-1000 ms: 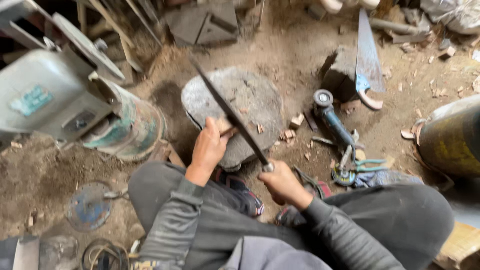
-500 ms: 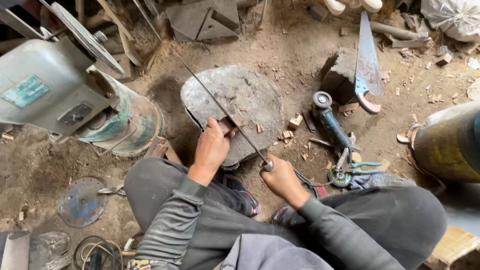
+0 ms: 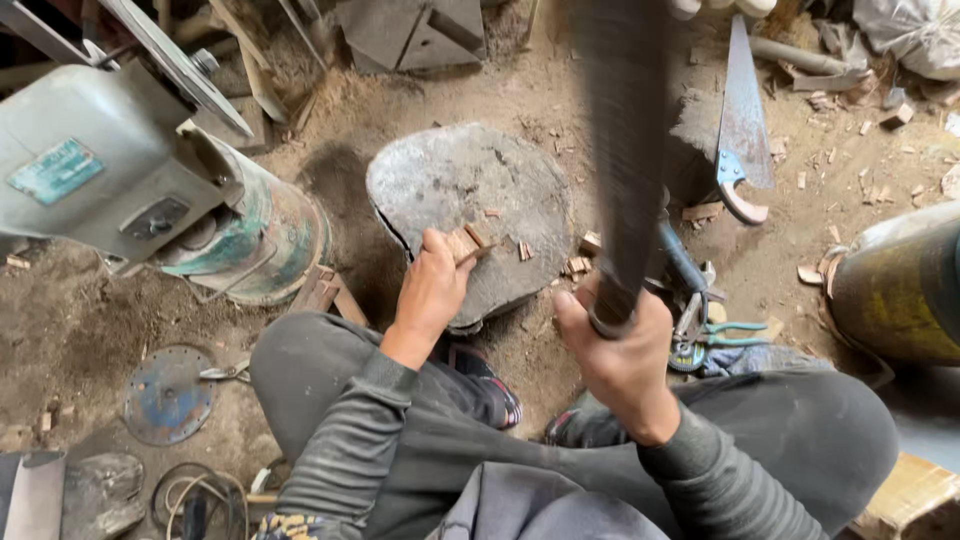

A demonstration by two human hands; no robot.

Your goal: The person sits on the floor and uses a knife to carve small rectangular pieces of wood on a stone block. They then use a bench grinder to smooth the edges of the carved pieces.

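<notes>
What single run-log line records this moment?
left hand: pins wood piece on stone slab | right hand: raised long blade, blurred

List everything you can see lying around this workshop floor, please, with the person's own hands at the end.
Flat grey stone slab: one, centre, on the dirt.
Small wooden piece: one, tan, on the slab.
Long dark blade: one, blurred, raised upright.
Grey-green machine: one, upper left.
Metal saw blade: one, upper right.
Green-handled pliers: one, right of centre.
Round blue-grey disc: one, lower left.
Left hand: holds the wooden piece.
Right hand: grips the blade's handle.
</notes>
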